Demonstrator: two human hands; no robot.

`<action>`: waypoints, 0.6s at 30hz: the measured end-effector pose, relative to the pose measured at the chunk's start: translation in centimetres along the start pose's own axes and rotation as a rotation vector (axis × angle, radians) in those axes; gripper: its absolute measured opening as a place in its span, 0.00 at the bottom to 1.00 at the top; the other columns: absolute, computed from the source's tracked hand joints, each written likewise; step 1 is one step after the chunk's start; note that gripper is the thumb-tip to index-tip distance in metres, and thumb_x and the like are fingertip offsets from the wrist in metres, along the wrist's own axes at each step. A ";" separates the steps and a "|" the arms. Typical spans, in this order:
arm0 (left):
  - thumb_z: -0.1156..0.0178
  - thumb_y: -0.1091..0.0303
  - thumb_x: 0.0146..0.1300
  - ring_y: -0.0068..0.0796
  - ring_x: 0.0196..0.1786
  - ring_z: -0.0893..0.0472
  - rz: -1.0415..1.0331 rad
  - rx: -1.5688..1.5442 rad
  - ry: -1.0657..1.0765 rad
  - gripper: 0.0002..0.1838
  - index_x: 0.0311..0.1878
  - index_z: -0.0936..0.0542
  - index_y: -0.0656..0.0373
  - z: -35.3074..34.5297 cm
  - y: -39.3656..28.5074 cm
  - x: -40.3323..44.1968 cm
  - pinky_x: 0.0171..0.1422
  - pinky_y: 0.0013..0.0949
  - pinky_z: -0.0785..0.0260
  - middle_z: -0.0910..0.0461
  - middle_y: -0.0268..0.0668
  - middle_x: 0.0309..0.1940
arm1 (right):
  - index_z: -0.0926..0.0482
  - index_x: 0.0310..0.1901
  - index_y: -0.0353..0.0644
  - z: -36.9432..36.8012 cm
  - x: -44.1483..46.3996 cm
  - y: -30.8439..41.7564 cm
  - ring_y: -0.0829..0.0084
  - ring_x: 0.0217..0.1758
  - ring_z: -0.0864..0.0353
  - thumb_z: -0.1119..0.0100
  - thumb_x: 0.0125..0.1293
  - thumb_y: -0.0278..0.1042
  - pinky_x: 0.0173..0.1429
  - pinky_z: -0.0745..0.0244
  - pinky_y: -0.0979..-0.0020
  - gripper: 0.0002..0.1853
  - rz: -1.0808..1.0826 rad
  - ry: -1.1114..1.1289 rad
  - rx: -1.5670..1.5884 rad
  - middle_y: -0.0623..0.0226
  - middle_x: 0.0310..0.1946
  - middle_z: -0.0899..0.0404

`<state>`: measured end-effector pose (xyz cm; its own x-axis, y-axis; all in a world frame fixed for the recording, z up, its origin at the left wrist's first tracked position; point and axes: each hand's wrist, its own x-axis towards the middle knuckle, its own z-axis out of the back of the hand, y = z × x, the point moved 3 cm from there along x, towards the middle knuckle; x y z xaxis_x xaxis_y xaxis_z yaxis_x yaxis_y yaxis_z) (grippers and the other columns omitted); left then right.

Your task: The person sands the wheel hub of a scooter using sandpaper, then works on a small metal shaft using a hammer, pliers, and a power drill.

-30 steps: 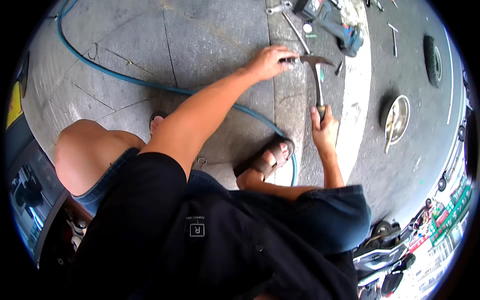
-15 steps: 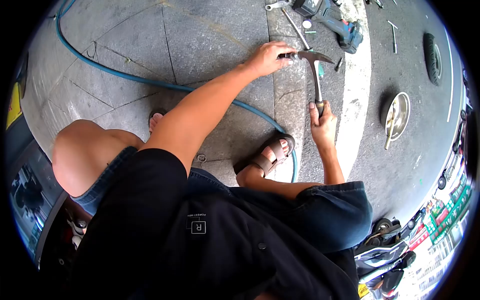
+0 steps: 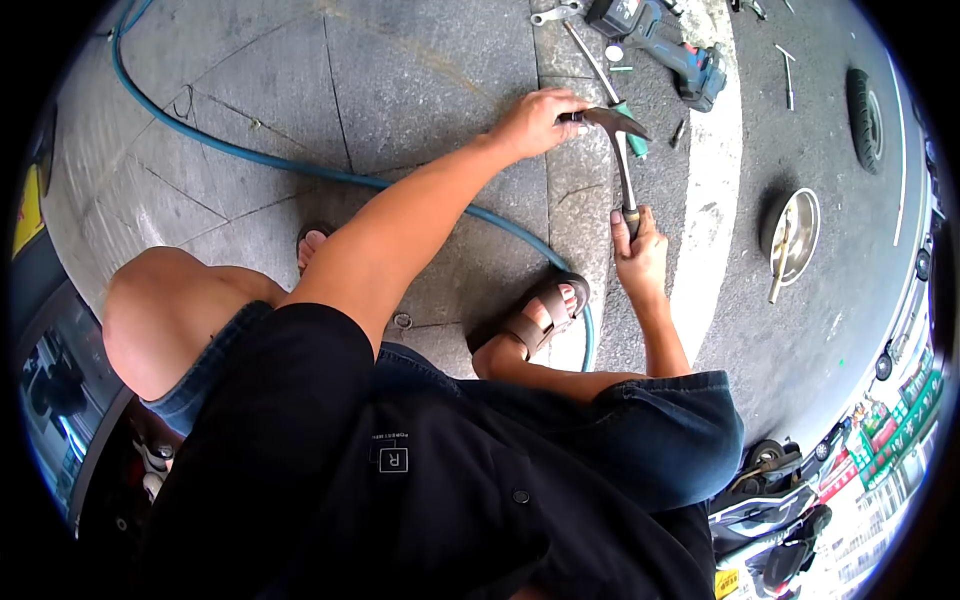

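gripped by its handle, the hammer [image 3: 624,172] sits in the right hand [image 3: 642,255], fingers closed round the grip, thumb along it, with the steel head at the far end from that hand. the left hand [image 3: 543,122] pinches a small dark piece [image 3: 570,117] at its fingertips, narrow and closed, right by 1 end of the hammer's head; whether the 2 touch, i cannot tell. both hands are above the edge between the grey paving [image 3: 430,60] and the rougher roadside ground.

the hammer's head and neck partly overlap, in view, a screwdriver [image 3: 637,144] with a green handle, its metal shaft slanting away from the person. farther out, near that shaft, lie a wrench [image 3: 553,14], a white disc [image 3: 614,53] and a cordless power tool [image 3: 672,55]. a short dark bit [image 3: 678,133] lies beside the white stripe [image 3: 712,170].

beyond the stripe, on the asphalt [image 3: 775,375], are a t-shaped tool [image 3: 790,80], a wheel [image 3: 867,120] and a metal bowl [image 3: 806,240] with a stick-like thing [image 3: 779,268] leaning over its rim. a blue hose [image 3: 250,155] curves across the paving and passes by the sandal [image 3: 528,330] on the right foot.
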<state>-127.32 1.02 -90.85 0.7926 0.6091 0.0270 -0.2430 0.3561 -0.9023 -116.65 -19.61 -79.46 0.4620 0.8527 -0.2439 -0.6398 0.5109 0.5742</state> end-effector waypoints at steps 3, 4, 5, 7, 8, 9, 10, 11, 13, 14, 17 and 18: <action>0.35 0.56 0.63 0.46 0.63 0.23 0.054 0.036 0.033 0.22 0.60 0.20 0.48 0.6 0.4 0.7 0.69 0.44 0.31 0.23 0.45 0.61 | 0.28 0.43 0.32 -0.4 0.2 0.3 0.50 0.19 0.22 0.40 0.70 0.38 0.25 0.28 0.58 0.16 0.153 -0.148 -0.054 0.52 0.19 0.24; 0.34 0.56 0.63 0.45 0.62 0.23 0.030 0.032 0.019 0.22 0.60 0.20 0.49 0.2 0.1 0.2 0.68 0.44 0.30 0.22 0.43 0.60 | 0.29 0.43 0.32 -0.1 -1.0 0.4 0.50 0.19 0.22 0.40 0.70 0.38 0.25 0.28 0.58 0.15 0.105 -0.144 0.024 0.52 0.19 0.24; 0.34 0.57 0.63 0.45 0.61 0.22 -0.001 0.036 -0.002 0.22 0.60 0.20 0.49 -0.2 0.1 -0.1 0.68 0.44 0.30 0.21 0.42 0.59 | 0.29 0.43 0.32 -0.2 -1.0 0.3 0.50 0.19 0.22 0.40 0.70 0.38 0.25 0.28 0.59 0.15 0.117 -0.135 0.027 0.53 0.18 0.25; 0.35 0.57 0.63 0.44 0.60 0.22 -0.013 -0.018 0.037 0.21 0.60 0.20 0.48 -0.2 0.4 0.1 0.68 0.44 0.29 0.21 0.41 0.57 | 0.28 0.41 0.33 -0.2 -0.5 -0.6 0.53 0.18 0.22 0.40 0.71 0.38 0.24 0.29 0.61 0.14 0.014 -0.061 -0.028 0.55 0.18 0.25; 0.36 0.58 0.64 0.43 0.59 0.21 -0.007 0.001 0.051 0.21 0.60 0.20 0.47 -0.2 0.2 0.2 0.67 0.45 0.29 0.21 0.41 0.56 | 0.28 0.40 0.34 0.2 -0.3 -0.6 0.57 0.17 0.22 0.40 0.71 0.39 0.24 0.29 0.62 0.14 0.000 -0.045 -0.074 0.57 0.18 0.25; 0.34 0.62 0.61 0.41 0.54 0.19 -0.069 0.027 -0.034 0.21 0.58 0.19 0.51 0.0 0.0 0.4 0.63 0.42 0.26 0.19 0.39 0.52 | 0.28 0.40 0.34 0.9 0.1 0.0 0.61 0.17 0.23 0.40 0.71 0.40 0.24 0.29 0.63 0.15 -0.022 -0.102 -0.010 0.58 0.17 0.25; 0.32 0.66 0.59 0.39 0.50 0.18 -0.116 0.045 -0.105 0.21 0.57 0.19 0.54 -0.3 -0.2 -0.2 0.59 0.40 0.24 0.17 0.38 0.48 | 0.28 0.40 0.34 1.7 -0.4 0.9 0.66 0.16 0.24 0.40 0.71 0.41 0.24 0.30 0.64 0.16 -0.060 -0.144 0.058 0.60 0.17 0.25; 0.32 0.66 0.59 0.41 0.51 0.18 -0.067 0.108 -0.081 0.21 0.58 0.19 0.53 -0.8 0.4 -0.1 0.59 0.41 0.25 0.18 0.38 0.49 | 0.27 0.41 0.33 2.6 -0.8 1.2 0.72 0.17 0.25 0.41 0.72 0.40 0.23 0.30 0.67 0.15 -0.040 -0.158 0.186 0.62 0.19 0.24; 0.32 0.66 0.59 0.41 0.51 0.18 -0.046 0.058 -0.051 0.21 0.58 0.19 0.53 -0.2 -0.1 -0.5 0.59 0.41 0.25 0.18 0.38 0.49 | 0.26 0.43 0.34 2.1 -1.3 -1.3 0.70 0.19 0.23 0.42 0.71 0.38 0.26 0.27 0.68 0.14 0.260 -0.261 0.328 0.60 0.23 0.23; 0.32 0.65 0.60 0.42 0.51 0.18 -0.050 0.007 -0.025 0.21 0.58 0.19 0.54 0.1 -0.6 -0.1 0.59 0.41 0.25 0.18 0.39 0.49 | 0.26 0.43 0.34 1.0 -1.5 -3.3 0.67 0.20 0.21 0.42 0.71 0.38 0.28 0.25 0.68 0.13 0.347 -0.294 0.390 0.57 0.24 0.22; 0.32 0.61 0.60 0.45 0.55 0.20 -0.065 0.008 -0.021 0.21 0.57 0.18 0.51 -0.4 -0.2 -0.3 0.62 0.43 0.27 0.19 0.41 0.51 | 0.25 0.42 0.32 0.4 -0.3 -1.2 0.50 0.24 0.18 0.40 0.70 0.40 0.29 0.25 0.61 0.16 -0.048 -0.013 -0.107 0.50 0.22 0.23; 0.33 0.58 0.61 0.47 0.59 0.22 -0.041 -0.045 0.014 0.20 0.57 0.18 0.48 0.0 0.0 0.1 0.65 0.44 0.29 0.20 0.43 0.54 | 0.26 0.42 0.33 0.9 0.7 -0.5 0.49 0.23 0.18 0.40 0.70 0.41 0.29 0.26 0.60 0.16 -0.004 -0.004 -0.148 0.50 0.21 0.23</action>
<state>-127.24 1.07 -90.87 0.8091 0.5847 0.0592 -0.1849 0.3488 -0.9188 -115.50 -19.38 -79.20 0.4672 0.8503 -0.2424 -0.7214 0.5251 0.4515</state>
